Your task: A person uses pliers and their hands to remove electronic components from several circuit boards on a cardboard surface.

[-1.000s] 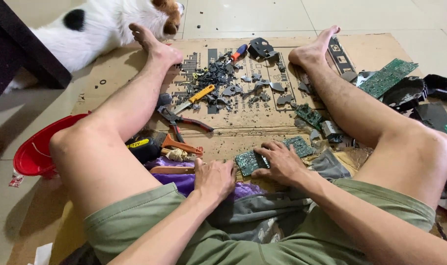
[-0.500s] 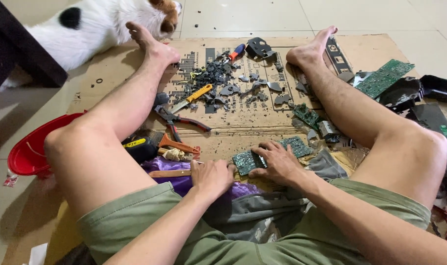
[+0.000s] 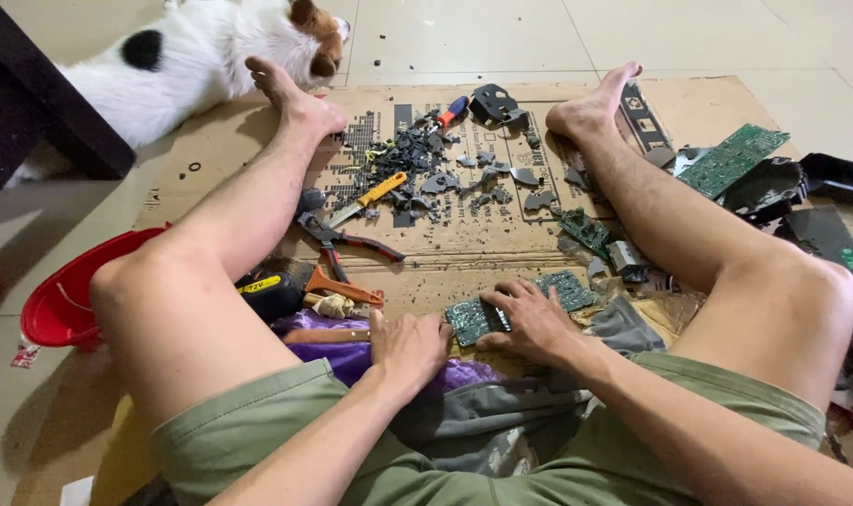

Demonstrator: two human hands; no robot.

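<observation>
The right hand (image 3: 534, 323) presses with spread fingers on the green circuit board (image 3: 473, 320), lying on the cardboard (image 3: 445, 258) between the legs. The left hand (image 3: 410, 345) rests beside, loosely curled, holding nothing. The step seems steadying the board; next needs a tool grip.

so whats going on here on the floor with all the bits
A person sits barefoot on a sheet of cardboard, legs spread. The right hand presses down on a small green circuit board, and the left hand rests beside it on purple cloth. Pliers, a yellow-handled knife and dark broken fragments lie ahead. A white dog lies by the left foot.
</observation>
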